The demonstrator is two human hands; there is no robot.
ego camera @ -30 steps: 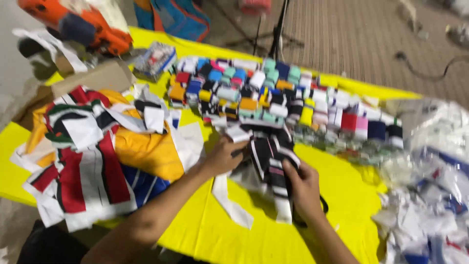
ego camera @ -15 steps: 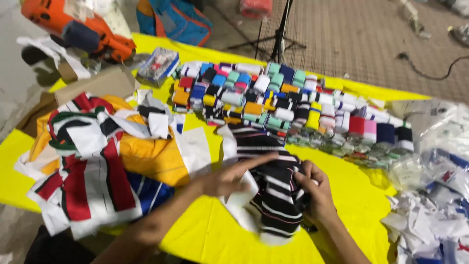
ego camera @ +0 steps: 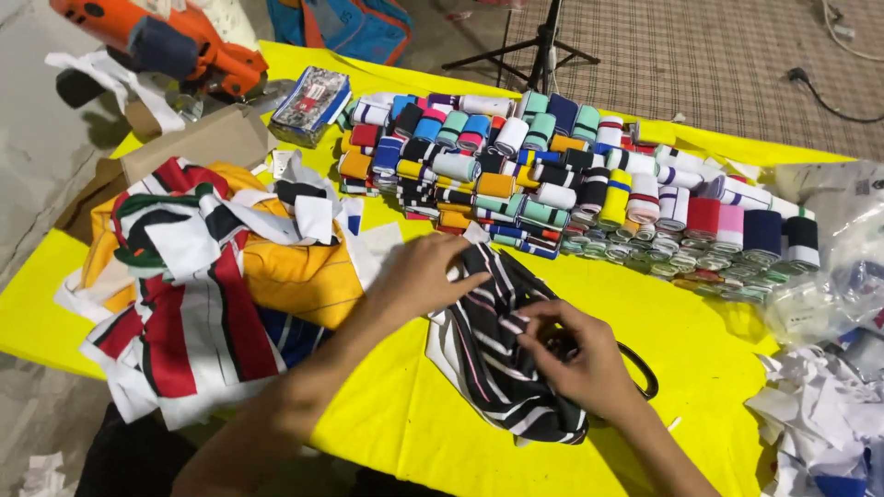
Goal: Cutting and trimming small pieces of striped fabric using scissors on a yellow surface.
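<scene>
left hand (ego camera: 425, 276): fingers flat on black striped cloth (ego camera: 502, 354), frame centre | right hand (ego camera: 580, 354): fingers pinching it | yellow counter (ego camera: 700, 340)

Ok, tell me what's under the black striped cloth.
The black striped cloth lies on the yellow table, with white fabric poking out at its left edge. A black loop, perhaps a scissor handle, shows beside the right hand. The rest is covered.

A small garment workshop.
Rolled knit trims (ego camera: 571, 175) in rows, cut fabric pieces (ego camera: 198, 285) heaped on a yellow surface (ego camera: 700, 340).
</scene>
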